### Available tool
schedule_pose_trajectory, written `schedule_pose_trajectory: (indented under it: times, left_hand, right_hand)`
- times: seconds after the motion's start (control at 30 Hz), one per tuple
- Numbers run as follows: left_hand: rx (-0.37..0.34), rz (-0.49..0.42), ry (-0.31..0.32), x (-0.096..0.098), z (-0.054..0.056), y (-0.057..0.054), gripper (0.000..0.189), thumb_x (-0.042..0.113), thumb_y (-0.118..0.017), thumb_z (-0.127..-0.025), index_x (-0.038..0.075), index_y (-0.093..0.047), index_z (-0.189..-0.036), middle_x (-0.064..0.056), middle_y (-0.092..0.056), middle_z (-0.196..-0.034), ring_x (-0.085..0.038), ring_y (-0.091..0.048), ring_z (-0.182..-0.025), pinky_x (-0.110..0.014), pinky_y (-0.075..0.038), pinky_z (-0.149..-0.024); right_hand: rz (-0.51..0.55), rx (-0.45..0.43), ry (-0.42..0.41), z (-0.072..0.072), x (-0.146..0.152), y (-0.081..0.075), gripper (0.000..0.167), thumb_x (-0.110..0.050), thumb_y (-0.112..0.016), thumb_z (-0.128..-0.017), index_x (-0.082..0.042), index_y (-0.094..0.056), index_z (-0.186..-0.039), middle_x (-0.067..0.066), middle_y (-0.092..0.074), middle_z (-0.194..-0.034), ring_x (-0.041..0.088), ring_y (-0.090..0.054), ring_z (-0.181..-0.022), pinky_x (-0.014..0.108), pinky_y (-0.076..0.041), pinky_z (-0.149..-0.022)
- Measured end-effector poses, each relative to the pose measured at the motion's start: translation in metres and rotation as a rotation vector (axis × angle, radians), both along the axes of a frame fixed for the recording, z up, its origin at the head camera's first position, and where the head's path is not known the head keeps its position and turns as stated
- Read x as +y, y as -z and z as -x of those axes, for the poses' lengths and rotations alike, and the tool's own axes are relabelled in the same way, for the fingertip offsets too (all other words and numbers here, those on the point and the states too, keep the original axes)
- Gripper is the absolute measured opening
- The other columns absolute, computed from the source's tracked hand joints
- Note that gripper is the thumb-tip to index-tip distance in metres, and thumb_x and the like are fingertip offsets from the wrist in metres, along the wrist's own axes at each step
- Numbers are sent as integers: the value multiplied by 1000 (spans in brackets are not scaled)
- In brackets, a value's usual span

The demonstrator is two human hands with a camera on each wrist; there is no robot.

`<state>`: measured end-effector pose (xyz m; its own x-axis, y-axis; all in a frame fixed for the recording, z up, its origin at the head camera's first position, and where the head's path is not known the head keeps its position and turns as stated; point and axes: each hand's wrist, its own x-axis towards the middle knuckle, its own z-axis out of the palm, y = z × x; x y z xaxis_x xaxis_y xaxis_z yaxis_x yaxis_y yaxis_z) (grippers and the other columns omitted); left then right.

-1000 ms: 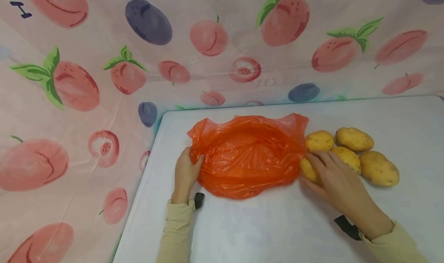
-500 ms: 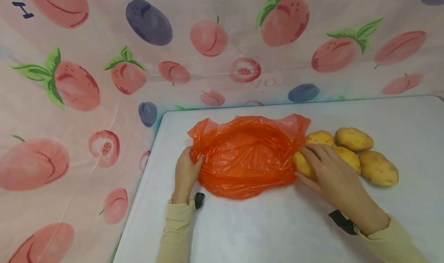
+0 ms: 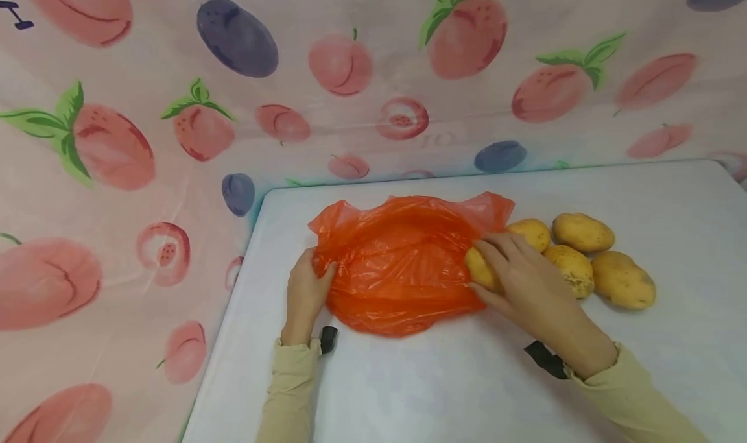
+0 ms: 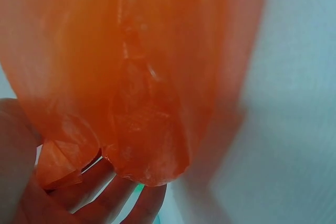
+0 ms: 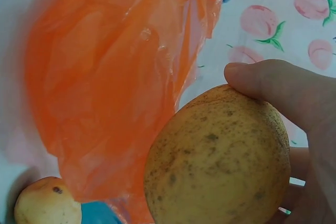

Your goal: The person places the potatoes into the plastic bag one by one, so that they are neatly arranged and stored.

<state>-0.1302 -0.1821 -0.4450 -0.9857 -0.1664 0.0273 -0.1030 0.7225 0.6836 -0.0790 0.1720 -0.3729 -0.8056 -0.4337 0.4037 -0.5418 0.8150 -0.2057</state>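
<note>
An orange plastic bag lies spread on the white table, thin and crinkled. My left hand grips its left edge; in the left wrist view the fingers are bent behind the film. With my right hand I hold a yellow potato over the bag's right edge. The right wrist view gives this potato up close, speckled brown, with the thumb along its top and the other fingers mostly hidden behind it. Whether it touches the bag I cannot tell.
Several more potatoes sit right of the bag, among them one at the back, one at the far right and one beside my right hand. A fruit-patterned cloth rises along the table's back and left edges.
My right hand has carried the potato left, away from the other potatoes and over the bag's right edge. The left hand keeps its grip on the bag. The head view has shifted slightly.
</note>
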Motion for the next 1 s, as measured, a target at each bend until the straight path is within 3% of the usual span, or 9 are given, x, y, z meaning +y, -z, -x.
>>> schedule_pose_trajectory:
  times: [1.0]
  left_hand:
    - [-22, 4, -6, 0, 0, 2, 51, 23, -68, -94, 1, -51, -136, -18, -60, -132, -34, -58, -118, -50, -47, -105]
  right_hand:
    - [-42, -59, -59, 19, -40, -10, 63, -32, -82, -81, 2, -59, -129, 17, -60, -125, 32, -56, -115, 46, -55, -94]
